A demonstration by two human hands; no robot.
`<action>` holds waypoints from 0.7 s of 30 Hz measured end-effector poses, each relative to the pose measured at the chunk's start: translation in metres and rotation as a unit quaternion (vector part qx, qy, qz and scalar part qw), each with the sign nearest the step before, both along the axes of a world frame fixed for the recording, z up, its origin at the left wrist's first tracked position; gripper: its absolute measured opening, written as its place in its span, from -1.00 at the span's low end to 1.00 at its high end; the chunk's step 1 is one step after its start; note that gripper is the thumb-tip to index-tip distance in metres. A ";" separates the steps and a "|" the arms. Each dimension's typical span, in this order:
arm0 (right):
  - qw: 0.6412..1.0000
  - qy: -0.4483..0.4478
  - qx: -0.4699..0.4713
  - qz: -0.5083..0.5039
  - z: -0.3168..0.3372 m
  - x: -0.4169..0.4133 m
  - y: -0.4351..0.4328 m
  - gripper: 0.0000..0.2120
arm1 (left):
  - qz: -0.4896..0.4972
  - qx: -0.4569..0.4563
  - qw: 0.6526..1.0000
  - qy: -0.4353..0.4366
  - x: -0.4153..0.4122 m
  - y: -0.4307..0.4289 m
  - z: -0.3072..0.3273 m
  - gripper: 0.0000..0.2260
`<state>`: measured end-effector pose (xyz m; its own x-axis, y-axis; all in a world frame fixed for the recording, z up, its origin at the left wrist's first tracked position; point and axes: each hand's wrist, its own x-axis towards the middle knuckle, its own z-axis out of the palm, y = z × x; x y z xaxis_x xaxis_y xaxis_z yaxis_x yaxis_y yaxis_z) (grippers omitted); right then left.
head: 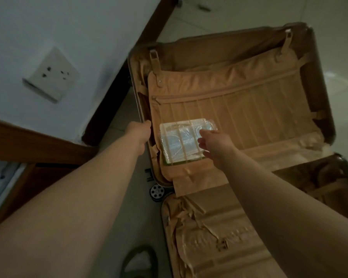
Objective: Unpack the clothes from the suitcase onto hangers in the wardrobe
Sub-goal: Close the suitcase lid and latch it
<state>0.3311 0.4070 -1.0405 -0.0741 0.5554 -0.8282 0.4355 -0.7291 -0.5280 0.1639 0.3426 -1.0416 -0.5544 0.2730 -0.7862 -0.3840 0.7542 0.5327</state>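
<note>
The left hand (pixel 141 130) grips the suitcase (pixel 321 77) edge. The right hand (pixel 213 144), relaxed, hovers over a plastic packet (pixel 186 138) behind straps (pixel 179 146).

No text, label, brand or number can be read anywhere. The clear plastic packet (pixel 181 141) behind the mesh pocket (pixel 239 117) of the suitcase (pixel 319 77) is too blurred and glary to show any print. The wall socket (pixel 52 75) shows no legible marking.

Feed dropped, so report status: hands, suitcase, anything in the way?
Left hand grips the suitcase lid rim. Right hand open over plastic packet in lid pocket. Clothes: cannot tell.
</note>
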 end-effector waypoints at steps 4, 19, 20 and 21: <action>1.000 0.018 0.009 0.004 -0.036 -0.003 0.001 -0.74 | 0.019 0.021 0.999 0.015 -0.001 0.003 -0.036 -0.68; 0.985 0.102 0.125 0.063 -0.086 -0.025 0.048 -0.71 | 0.091 0.125 0.979 0.135 -0.010 0.027 -0.103 -0.69; 0.983 0.107 0.131 0.069 -0.085 -0.023 0.049 -0.71 | 0.094 0.130 0.977 0.140 -0.010 0.028 -0.104 -0.70; 0.981 0.109 0.144 0.077 -0.083 -0.021 0.050 -0.70 | 0.098 0.143 0.974 0.146 -0.009 0.027 -0.103 -0.71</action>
